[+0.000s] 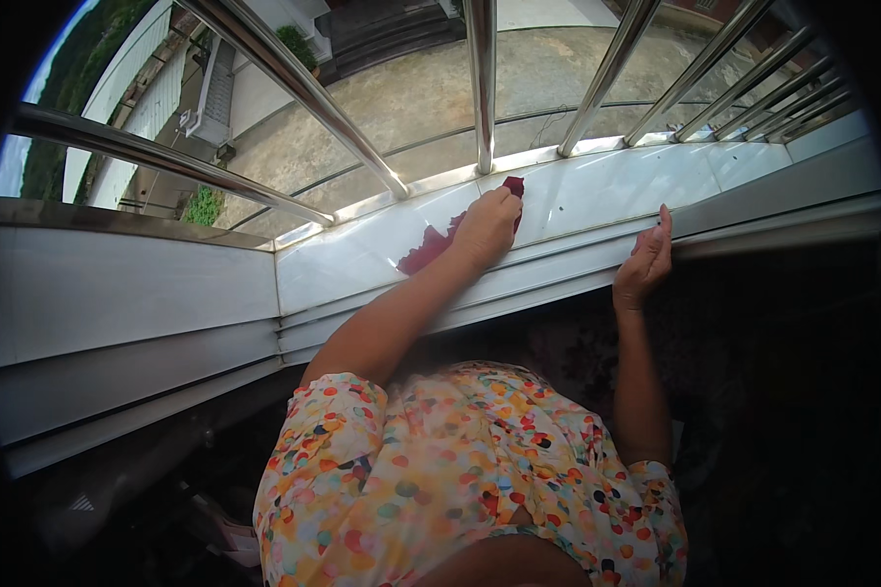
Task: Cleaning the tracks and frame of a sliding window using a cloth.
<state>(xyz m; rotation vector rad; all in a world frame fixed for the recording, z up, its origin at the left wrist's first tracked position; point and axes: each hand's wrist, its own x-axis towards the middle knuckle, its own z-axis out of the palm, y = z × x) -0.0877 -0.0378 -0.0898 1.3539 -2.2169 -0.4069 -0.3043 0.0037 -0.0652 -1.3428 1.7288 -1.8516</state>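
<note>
A dark red cloth [427, 251] lies bunched on the white tiled window sill [609, 189], near the foot of a steel bar. My left hand [490, 226] is closed on it; one corner of the cloth sticks out past the fingers and the rest spreads out to the left under the wrist. To the right, my right hand [644, 265] is at the edge of the sliding window frame [763, 183], palm turned inward, with its fingers raised. Part of that hand's grip is hidden, so whether it holds the frame is unclear.
Upright steel bars [481, 88] stand along the sill's outer edge. Window tracks [440, 301] run along the near side, and a white side wall [132, 286] meets the sill at the left. A concrete yard [404, 95] lies far below beyond the bars.
</note>
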